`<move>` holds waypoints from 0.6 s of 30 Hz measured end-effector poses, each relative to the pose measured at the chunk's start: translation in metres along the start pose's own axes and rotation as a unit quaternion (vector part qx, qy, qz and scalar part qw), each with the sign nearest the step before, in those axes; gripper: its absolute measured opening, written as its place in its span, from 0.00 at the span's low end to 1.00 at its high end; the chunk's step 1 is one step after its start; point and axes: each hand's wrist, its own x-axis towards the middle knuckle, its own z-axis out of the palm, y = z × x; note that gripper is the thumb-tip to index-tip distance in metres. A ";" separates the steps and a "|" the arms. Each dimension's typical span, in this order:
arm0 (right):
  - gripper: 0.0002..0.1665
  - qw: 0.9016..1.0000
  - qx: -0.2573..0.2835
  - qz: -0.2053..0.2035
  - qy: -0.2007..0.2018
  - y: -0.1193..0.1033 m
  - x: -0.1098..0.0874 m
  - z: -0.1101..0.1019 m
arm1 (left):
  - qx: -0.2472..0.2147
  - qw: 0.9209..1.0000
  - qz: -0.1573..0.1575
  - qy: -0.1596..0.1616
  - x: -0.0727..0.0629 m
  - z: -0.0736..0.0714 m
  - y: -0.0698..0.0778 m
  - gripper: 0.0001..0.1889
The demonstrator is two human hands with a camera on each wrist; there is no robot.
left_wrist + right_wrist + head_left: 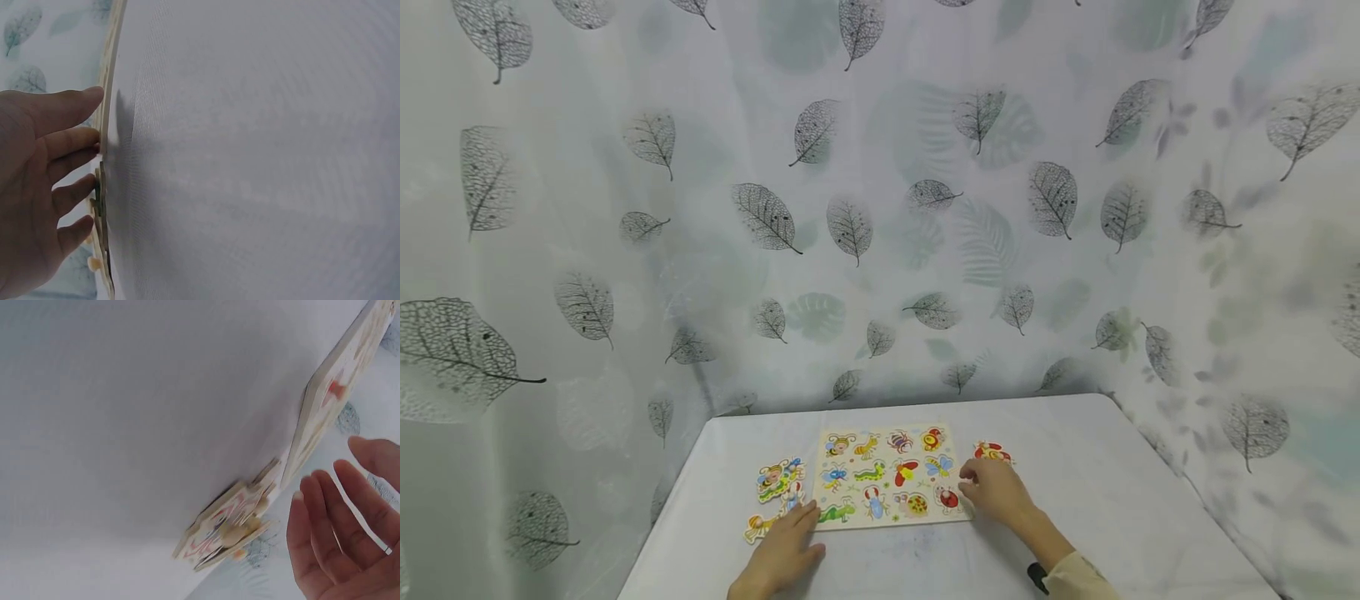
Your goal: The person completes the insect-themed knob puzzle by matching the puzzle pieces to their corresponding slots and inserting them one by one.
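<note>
A pale wooden puzzle board (892, 519) printed with rows of coloured insects lies flat on the table. The left hand (782, 546) reaches the board's lower left corner with straight fingers. In the left wrist view, its thumb and fingertips are at the edges of the board (107, 94) and loose pieces (102, 219). Above the board's right edge is the right hand (998, 493), fingers loosely bent and holding nothing. The right wrist view shows that hand (347, 534) apart from stacked wooden pieces (222, 525) with round knobs. A red insect piece (992, 451) is partly hidden beyond it.
Left of the board lie several loose insect pieces, among them an overlapping pile (780, 478) and a yellow-orange piece (760, 527). A white cloth covers the table (1120, 500). Leaf-patterned curtains (895, 275) hang behind it and at both sides.
</note>
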 end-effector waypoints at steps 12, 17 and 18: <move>0.22 0.995 -0.029 0.087 0.032 0.054 0.030 -0.022 | 0.007 1.000 0.001 -0.002 0.000 0.002 -0.003 0.33; 0.23 0.994 -0.032 0.103 0.009 0.071 0.037 -0.022 | 0.016 0.999 0.027 0.022 -0.001 0.008 -0.008 0.33; 0.23 0.994 -0.033 0.104 0.007 0.073 0.037 -0.021 | 0.029 0.999 0.034 0.031 -0.001 0.010 -0.009 0.33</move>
